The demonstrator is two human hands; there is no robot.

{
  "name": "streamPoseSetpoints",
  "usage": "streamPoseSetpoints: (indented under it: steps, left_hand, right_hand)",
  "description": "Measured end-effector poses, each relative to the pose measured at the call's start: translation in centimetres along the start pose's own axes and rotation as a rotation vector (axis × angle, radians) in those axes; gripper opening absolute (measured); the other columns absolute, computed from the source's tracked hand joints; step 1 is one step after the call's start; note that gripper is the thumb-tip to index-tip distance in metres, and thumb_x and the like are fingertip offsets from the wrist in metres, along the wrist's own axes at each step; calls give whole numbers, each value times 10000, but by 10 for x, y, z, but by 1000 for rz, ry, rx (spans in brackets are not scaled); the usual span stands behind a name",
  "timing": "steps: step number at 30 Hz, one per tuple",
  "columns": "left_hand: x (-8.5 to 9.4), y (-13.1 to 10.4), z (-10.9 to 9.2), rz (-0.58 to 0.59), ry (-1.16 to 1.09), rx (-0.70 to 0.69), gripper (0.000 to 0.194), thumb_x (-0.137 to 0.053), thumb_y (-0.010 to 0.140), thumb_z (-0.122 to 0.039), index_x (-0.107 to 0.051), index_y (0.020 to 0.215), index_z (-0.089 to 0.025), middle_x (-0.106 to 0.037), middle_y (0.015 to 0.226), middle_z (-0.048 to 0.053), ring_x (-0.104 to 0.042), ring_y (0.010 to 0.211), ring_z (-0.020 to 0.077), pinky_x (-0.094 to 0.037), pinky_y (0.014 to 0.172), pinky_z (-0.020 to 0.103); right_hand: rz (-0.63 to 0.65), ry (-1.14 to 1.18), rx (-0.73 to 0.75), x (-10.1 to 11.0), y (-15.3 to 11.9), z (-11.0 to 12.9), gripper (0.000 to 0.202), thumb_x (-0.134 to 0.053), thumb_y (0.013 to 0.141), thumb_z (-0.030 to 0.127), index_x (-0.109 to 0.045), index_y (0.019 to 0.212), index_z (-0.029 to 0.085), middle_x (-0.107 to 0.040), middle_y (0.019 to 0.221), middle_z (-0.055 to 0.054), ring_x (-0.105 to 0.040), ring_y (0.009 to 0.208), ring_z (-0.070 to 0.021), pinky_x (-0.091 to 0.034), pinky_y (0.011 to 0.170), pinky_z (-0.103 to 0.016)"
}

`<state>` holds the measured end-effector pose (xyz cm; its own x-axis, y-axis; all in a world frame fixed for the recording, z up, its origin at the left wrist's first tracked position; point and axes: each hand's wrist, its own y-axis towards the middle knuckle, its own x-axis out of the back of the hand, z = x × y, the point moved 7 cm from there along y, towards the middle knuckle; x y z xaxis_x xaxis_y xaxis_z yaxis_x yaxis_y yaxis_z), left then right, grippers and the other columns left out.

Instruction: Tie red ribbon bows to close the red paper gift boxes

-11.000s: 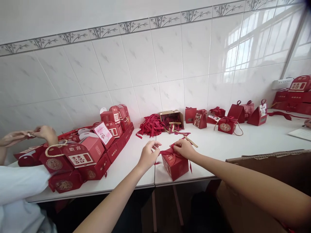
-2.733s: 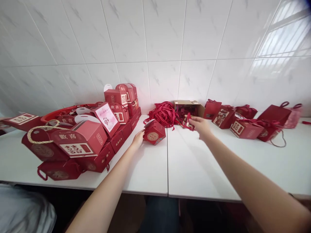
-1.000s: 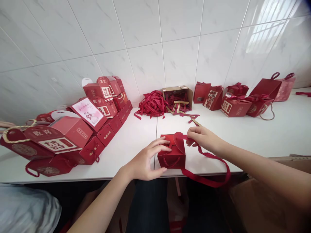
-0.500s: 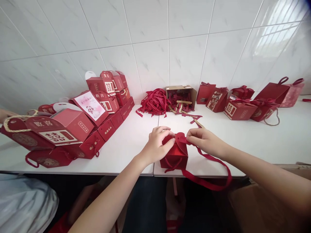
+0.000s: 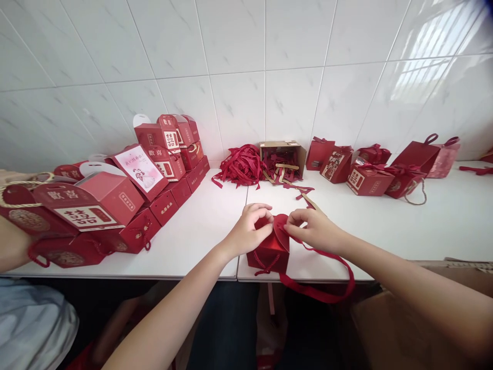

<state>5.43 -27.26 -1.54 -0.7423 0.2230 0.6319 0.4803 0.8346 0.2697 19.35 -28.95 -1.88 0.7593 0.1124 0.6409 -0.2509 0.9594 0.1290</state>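
Note:
A small red gift box (image 5: 275, 256) with a twisted cord handle stands near the table's front edge. My left hand (image 5: 250, 230) is closed on its upper left side, thumb and fingers at the rounded top flap. On the right of that flap, my right hand (image 5: 314, 228) pinches the end of a red ribbon (image 5: 316, 295) close against it. From there the ribbon loops out to the right, hangs past the table edge and runs back to the box's base. The fingertips partly hide the flap's slot.
Stacked red gift boxes (image 5: 119, 198) fill the left, beside another person's arm (image 5: 13, 244). At the wall lie a heap of red ribbons (image 5: 241, 165) and an open carton (image 5: 302, 159) of tags. Several finished boxes (image 5: 370, 180) stand right; a cardboard box (image 5: 416, 329) sits below.
My right hand has moved its pinch closer to the flap, and the ribbon there is drawn in. The view has shifted slightly. The other person's arm now shows more at left.

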Motion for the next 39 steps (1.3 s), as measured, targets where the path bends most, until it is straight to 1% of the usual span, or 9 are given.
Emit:
streamPoseSetpoints:
  steps: [4,7,12,16,20,25,30,33,39]
  left_hand:
    - [-1,1,-2,22,-52,-20,87,-467,757,-165,-530,724,-215,-526,1232,52,-345,1267,233,-266,1066,420]
    - [0,2,-3,13,-92,-9,115,-435,762,-156,-504,688,-212,-528,1219,56,-329,1273,231,-245,1069,413]
    - [9,6,-5,-115,-278,5,114,-406,795,-177,-476,712,-208,-543,1223,45,-384,1248,241,-236,1060,425]
    - [12,4,-13,-140,-400,-7,85,-453,831,-240,-499,768,-208,-541,1243,38,-452,1194,243,-320,997,388]
    - [18,-12,-13,-155,-276,-25,104,-459,851,-268,-537,812,-211,-542,1209,48,-465,1156,248,-347,947,376]
    - [19,-39,-5,-162,-18,-142,107,-518,803,-187,-538,904,-216,-541,962,37,-507,952,196,-392,824,323]
    - [21,-46,6,-240,-82,-89,48,-495,860,-247,-522,867,-207,-519,853,14,-511,802,147,-434,681,259]
    - [21,-44,16,-268,-293,40,96,-471,879,-302,-501,859,-213,-491,804,-4,-490,740,130,-439,617,233]
    - [2,-49,25,-170,-627,180,181,-497,864,-348,-466,995,-227,-507,838,-6,-512,698,121,-485,645,263]
  right_hand:
    - [-95,-34,126,8,-1,11,199,-572,758,288,-619,925,191,-631,1033,-84,-573,961,-228,-451,820,-353]
    - [-42,49,183,6,-4,22,286,-503,829,280,-583,1093,204,-590,1188,-83,-527,1101,-223,-404,931,-376]
    - [47,229,120,-2,-6,28,306,-434,897,356,-560,1120,189,-656,950,-52,-584,905,-194,-449,805,-337]
    - [77,326,94,-3,-6,28,267,-524,853,408,-623,836,161,-614,786,-27,-545,745,-160,-428,699,-301]
    - [47,532,59,4,-7,28,263,-595,809,418,-584,740,164,-552,700,5,-496,660,-128,-402,646,-278]
    - [-58,888,216,32,-14,44,162,-612,824,313,-569,724,193,-560,721,13,-520,714,-118,-411,696,-260]
    - [265,1222,226,34,-18,53,249,-664,757,342,-513,628,192,-416,488,77,-311,365,-39,-248,380,-187]
    - [417,1103,48,10,-17,40,276,-625,792,372,-504,633,182,-423,443,81,-264,310,-29,-192,339,-180]
    - [289,632,-109,-28,-10,24,340,-598,806,460,-518,670,159,-509,505,53,-382,365,-33,-260,373,-168]
